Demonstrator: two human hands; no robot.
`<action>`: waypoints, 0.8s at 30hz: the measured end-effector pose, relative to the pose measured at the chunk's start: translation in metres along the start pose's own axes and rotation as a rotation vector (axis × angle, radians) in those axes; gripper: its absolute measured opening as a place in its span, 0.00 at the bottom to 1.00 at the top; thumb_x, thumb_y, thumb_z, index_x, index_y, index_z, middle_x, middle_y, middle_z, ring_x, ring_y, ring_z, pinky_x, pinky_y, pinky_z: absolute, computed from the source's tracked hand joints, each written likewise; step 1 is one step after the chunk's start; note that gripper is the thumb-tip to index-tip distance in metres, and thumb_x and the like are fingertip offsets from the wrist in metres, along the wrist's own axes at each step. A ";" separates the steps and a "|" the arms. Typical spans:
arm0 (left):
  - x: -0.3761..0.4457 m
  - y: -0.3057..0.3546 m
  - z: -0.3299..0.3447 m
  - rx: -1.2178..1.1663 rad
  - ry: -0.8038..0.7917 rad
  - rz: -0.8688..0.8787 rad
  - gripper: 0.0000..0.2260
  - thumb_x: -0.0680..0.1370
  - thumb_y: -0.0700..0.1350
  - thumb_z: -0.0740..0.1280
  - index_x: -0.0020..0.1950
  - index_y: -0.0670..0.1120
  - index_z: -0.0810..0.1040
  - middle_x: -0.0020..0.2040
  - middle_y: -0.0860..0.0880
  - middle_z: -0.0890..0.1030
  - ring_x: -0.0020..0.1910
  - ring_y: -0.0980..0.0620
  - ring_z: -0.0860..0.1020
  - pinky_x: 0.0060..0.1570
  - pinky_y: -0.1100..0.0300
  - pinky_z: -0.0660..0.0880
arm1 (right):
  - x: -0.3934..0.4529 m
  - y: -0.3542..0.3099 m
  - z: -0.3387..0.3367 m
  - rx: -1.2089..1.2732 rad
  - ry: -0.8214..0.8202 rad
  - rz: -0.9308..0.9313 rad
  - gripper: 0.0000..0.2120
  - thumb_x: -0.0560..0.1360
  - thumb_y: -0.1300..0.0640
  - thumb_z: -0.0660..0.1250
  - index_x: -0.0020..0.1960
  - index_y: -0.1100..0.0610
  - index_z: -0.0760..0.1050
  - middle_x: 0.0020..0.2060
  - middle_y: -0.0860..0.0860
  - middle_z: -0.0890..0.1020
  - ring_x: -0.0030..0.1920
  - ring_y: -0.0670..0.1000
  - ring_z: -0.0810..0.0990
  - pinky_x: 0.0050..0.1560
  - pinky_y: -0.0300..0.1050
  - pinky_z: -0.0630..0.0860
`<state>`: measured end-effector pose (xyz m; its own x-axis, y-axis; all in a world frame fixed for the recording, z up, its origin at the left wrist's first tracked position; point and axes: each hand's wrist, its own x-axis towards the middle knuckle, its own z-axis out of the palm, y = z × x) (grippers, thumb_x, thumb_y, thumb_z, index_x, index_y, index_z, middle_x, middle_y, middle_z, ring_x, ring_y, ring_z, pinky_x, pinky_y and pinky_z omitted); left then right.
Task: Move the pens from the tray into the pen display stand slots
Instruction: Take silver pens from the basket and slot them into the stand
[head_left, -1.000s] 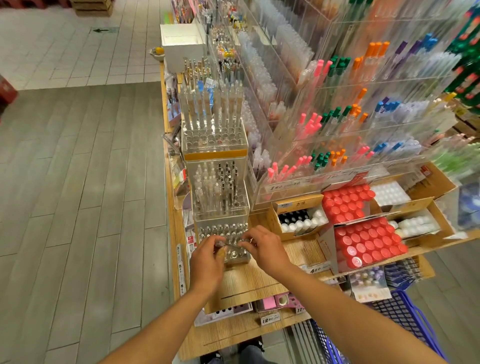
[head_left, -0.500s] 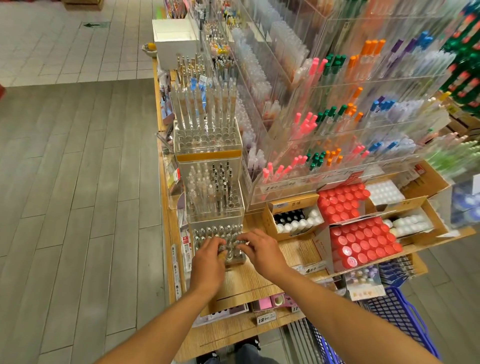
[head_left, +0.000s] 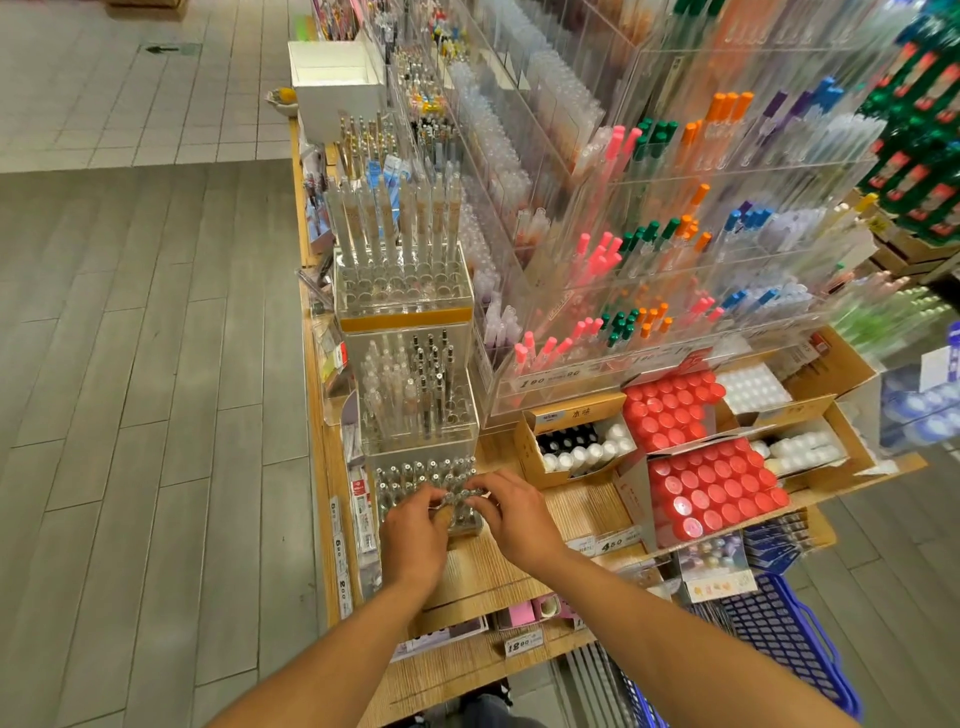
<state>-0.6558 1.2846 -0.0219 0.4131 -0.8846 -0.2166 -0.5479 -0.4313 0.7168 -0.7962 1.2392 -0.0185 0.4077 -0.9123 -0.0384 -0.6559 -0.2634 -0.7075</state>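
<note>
A clear stepped pen display stand (head_left: 415, 374) rises at the wooden shelf's left end. Its lowest tier (head_left: 415, 475) holds several silver-capped pens in slots. My left hand (head_left: 413, 538) and my right hand (head_left: 514, 512) meet just above that tier's front rows. Between their fingertips they pinch a small silvery pen (head_left: 457, 499) lying roughly level. My left hand also seems to hold a small tan object; its nature is unclear. The hands hide the slots under them. No tray is visible.
Tall acrylic racks (head_left: 649, 249) of coloured pens fill the right. Cardboard boxes of red-capped bottles (head_left: 711, 491) and black and white bottles (head_left: 582, 449) sit to the right of the hands. A blue basket (head_left: 779, 639) stands low right. Grey plank floor (head_left: 156, 415) lies left.
Both hands have stayed over the lowest tier, edging slightly forward onto its front rows. The camera view shifted a little; the pinch between the hands persists.
</note>
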 end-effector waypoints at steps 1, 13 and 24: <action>0.001 -0.001 0.000 0.004 -0.003 -0.008 0.09 0.77 0.40 0.71 0.57 0.46 0.83 0.49 0.48 0.85 0.43 0.50 0.80 0.44 0.58 0.75 | 0.000 0.000 0.000 0.007 0.001 0.003 0.11 0.79 0.55 0.65 0.59 0.55 0.79 0.53 0.50 0.80 0.52 0.48 0.78 0.52 0.39 0.72; 0.004 -0.007 -0.002 -0.029 -0.052 -0.054 0.11 0.78 0.40 0.70 0.60 0.46 0.83 0.52 0.46 0.85 0.49 0.47 0.81 0.47 0.59 0.75 | -0.002 0.001 0.007 0.175 0.016 0.130 0.10 0.78 0.59 0.67 0.58 0.55 0.79 0.51 0.47 0.78 0.50 0.47 0.78 0.52 0.40 0.76; -0.022 -0.010 -0.002 -0.045 -0.133 -0.094 0.03 0.81 0.45 0.65 0.51 0.49 0.78 0.43 0.52 0.81 0.36 0.57 0.75 0.33 0.62 0.68 | -0.050 0.021 -0.008 0.292 0.067 0.399 0.08 0.81 0.55 0.62 0.57 0.55 0.77 0.47 0.47 0.81 0.44 0.49 0.83 0.42 0.40 0.77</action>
<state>-0.6574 1.3086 -0.0232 0.3598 -0.8576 -0.3674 -0.4773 -0.5076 0.7174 -0.8359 1.2768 -0.0259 0.1130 -0.9447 -0.3080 -0.5436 0.2007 -0.8150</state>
